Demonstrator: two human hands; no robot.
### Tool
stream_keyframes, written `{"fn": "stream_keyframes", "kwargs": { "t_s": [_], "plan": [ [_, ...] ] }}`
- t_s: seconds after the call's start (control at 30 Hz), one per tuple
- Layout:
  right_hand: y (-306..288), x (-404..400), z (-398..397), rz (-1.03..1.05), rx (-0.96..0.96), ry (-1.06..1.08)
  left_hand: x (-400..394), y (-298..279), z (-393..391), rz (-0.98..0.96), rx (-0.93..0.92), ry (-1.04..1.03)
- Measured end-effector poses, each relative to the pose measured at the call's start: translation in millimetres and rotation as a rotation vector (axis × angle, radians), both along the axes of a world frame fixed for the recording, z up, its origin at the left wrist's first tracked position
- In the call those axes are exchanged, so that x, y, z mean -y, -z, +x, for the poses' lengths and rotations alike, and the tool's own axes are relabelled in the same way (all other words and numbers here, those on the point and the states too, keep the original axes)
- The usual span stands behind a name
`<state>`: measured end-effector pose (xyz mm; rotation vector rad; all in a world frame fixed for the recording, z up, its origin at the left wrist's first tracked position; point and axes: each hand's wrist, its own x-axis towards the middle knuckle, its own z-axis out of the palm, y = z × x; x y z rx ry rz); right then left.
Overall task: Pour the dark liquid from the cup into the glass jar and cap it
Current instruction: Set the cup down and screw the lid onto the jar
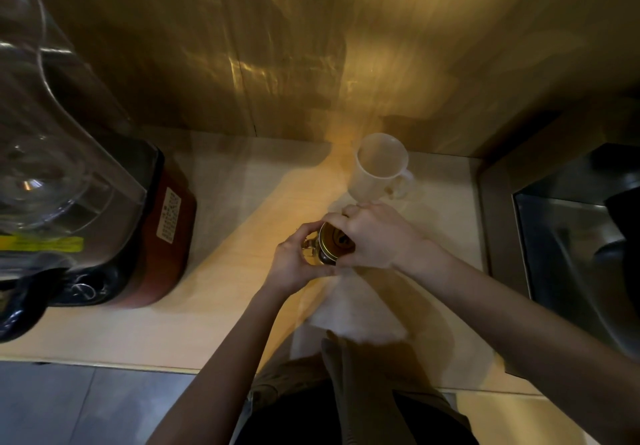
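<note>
1. The glass jar (317, 249) sits at the centre of the counter (242, 237), tilted, held between both hands.
2. The left hand (294, 261), at 9 o'clock of the jar, has its fingers wrapped around the glass body.
3. The right hand (374, 233), at 3 o'clock, grips the gold-rimmed lid (337, 242); it is probably seated on the mouth, though blur hides the seam.
4. The white cup (379, 169) stands at 1 o'clock, near the right hand's knuckles.
5. A blender (86, 202) stands at 9 o'clock, well apart.

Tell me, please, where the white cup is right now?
In the head view, the white cup stands on the counter near the back wall, just beyond the right hand and the glass jar.
</note>
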<state>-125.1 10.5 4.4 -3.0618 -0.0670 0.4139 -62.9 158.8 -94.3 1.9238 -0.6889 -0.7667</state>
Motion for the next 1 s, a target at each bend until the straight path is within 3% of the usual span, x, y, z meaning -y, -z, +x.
{"fn": "stream_keyframes", "kwargs": {
  "t_s": [0.4, 0.6, 0.73, 0.83, 0.9, 1.0],
  "plan": [
    [7, -20, 3, 0.024, 0.121, 0.344, 1, -1, 0, 0.000, 0.006, 0.002],
    [3, -25, 7, -0.125, 0.150, 0.391, 0, -1, 1, 0.005, 0.005, 0.000],
    [-11, -3, 1, -0.086, 0.030, 0.413, 0, -1, 1, -0.010, 0.023, 0.016],
    [-15, 11, -1, 0.083, -0.117, 0.246, 1, -1, 1, -0.013, 0.038, 0.017],
    [-13, 9, -1, 0.073, -0.218, 0.088, 1, 0, 0, -0.006, 0.042, 0.003],
    [-6, 2, 0, -0.021, -0.153, 0.009, 1, 1, 0, 0.006, 0.054, 0.004]
  ]
}}
